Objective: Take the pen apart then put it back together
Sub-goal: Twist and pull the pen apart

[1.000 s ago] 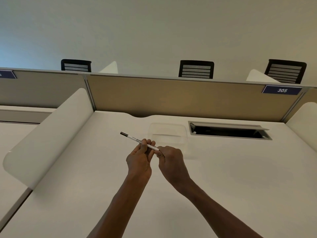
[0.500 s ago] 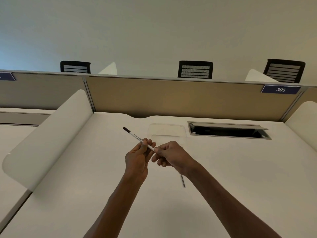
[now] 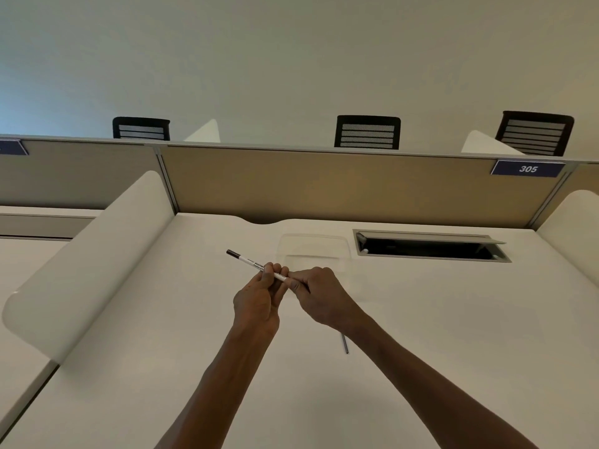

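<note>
A slim white pen barrel [image 3: 248,260] with a dark far end points up and to the left above the white desk [image 3: 437,319]. My left hand [image 3: 257,303] pinches the barrel around its middle. My right hand [image 3: 319,294] is closed on the barrel's near end, fingertips touching those of the left hand; whatever small part it holds there is hidden. A thin grey rod [image 3: 344,343], probably the pen's refill, lies on the desk and is partly hidden under my right forearm.
A clear plastic container [image 3: 313,254] sits on the desk just beyond my hands. An open cable hatch [image 3: 428,249] lies at the back right. White curved dividers [image 3: 87,254] flank the desk, and a tan partition [image 3: 324,186] closes the back.
My right hand turned at the pen's near end, swinging out and back in. The thin grey rod came into view on the desk as my forearm shifted. The pen tilted slightly.
</note>
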